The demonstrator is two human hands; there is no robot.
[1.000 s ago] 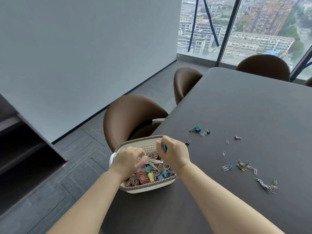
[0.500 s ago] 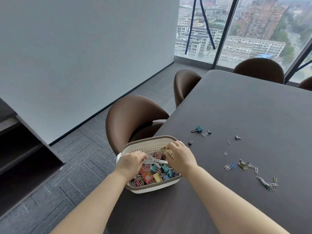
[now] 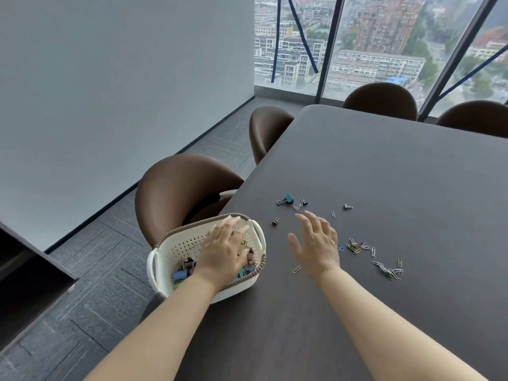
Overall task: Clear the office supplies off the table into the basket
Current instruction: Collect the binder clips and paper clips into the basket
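A white perforated basket (image 3: 170,251) with a brown woven rim sits at the table's left edge, holding several coloured binder clips and paper clips. My left hand (image 3: 224,250) hovers over the basket with fingers spread and holds nothing. My right hand (image 3: 316,244) is open above the dark table (image 3: 398,166), just right of the basket. A teal binder clip (image 3: 287,199), a small black clip (image 3: 275,221), a small grey clip (image 3: 347,207) and a scatter of paper clips (image 3: 387,270) lie on the table beyond and right of my right hand. One paper clip (image 3: 297,269) lies beside my right wrist.
Brown chairs stand along the table's left side (image 3: 176,188) (image 3: 268,127) and at the far end (image 3: 382,101). A dark cabinet (image 3: 24,270) is at the lower left. Floor-to-ceiling windows are beyond the table.
Both hands were curled over the basket; now they have opened. My right hand has moved out of the basket to the right, over the table.
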